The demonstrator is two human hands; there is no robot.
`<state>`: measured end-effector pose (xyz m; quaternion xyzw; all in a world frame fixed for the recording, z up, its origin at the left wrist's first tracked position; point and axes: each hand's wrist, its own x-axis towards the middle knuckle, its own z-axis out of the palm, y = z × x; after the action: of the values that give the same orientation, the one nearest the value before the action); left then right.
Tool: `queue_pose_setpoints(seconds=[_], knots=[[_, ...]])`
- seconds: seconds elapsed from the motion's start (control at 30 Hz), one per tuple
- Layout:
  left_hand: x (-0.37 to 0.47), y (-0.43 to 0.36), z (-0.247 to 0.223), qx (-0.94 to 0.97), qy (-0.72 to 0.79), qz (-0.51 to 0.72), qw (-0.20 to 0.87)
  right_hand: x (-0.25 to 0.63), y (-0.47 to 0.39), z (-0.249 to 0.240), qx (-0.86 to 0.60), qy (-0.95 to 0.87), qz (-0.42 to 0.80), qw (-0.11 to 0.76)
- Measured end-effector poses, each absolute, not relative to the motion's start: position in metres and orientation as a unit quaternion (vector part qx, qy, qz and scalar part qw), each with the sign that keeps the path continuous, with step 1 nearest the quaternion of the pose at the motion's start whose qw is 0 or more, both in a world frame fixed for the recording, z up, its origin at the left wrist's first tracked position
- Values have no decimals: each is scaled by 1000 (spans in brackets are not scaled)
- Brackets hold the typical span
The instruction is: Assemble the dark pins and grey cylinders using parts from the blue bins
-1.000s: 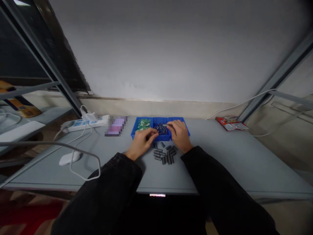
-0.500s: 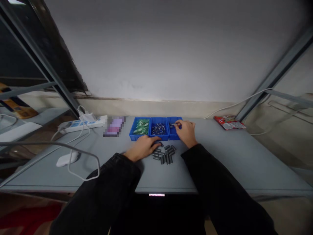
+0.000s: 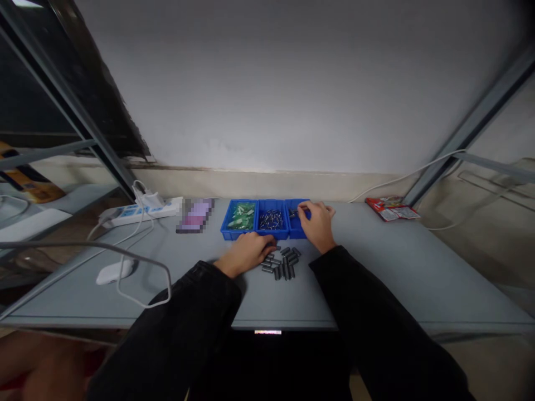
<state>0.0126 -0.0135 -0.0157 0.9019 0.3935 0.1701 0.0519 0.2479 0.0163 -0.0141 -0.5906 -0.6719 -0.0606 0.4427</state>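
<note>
My left hand (image 3: 247, 252) rests on the table in front of the blue bins, its thumb and forefinger drawn together at a small grey cylinder (image 3: 278, 248). Several more dark grey metal cylinders (image 3: 285, 271) lie loosely grouped beside and below its fingertips. Over the right blue bin (image 3: 296, 227), my right hand (image 3: 318, 224) has its thumb and fingers pinched; whatever is between them is too small to name. Small dark metal pieces (image 3: 293, 213) show in that bin near the fingertips. Many small metal pins (image 3: 271, 219) fill the middle blue bin (image 3: 273, 236).
The left blue bin (image 3: 228, 236) holds green-and-clear plastic packets (image 3: 242, 214). Left of it are a blurred-out phone (image 3: 195, 216), a power strip (image 3: 142, 210) with white cables and a white case (image 3: 115, 272). A red packet (image 3: 392, 209) lies right. A person's blurred limb (image 3: 45, 362) shows lower left.
My left thumb and forefinger have closed toward each other at a cylinder. My right hand has shifted slightly left over the right bin. A blurred limb has appeared at the lower left.
</note>
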Motion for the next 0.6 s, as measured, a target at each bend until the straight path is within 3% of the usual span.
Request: queue_pose_setpoints(seconds=[0.2,0.6], knots=[[12,-19,-8,901,371,214,63,228,-3,-3,-482,-742,-58,463],[11,-21,-3,842,342,382,168,207,-17,-8,-385,-833,-37,396]])
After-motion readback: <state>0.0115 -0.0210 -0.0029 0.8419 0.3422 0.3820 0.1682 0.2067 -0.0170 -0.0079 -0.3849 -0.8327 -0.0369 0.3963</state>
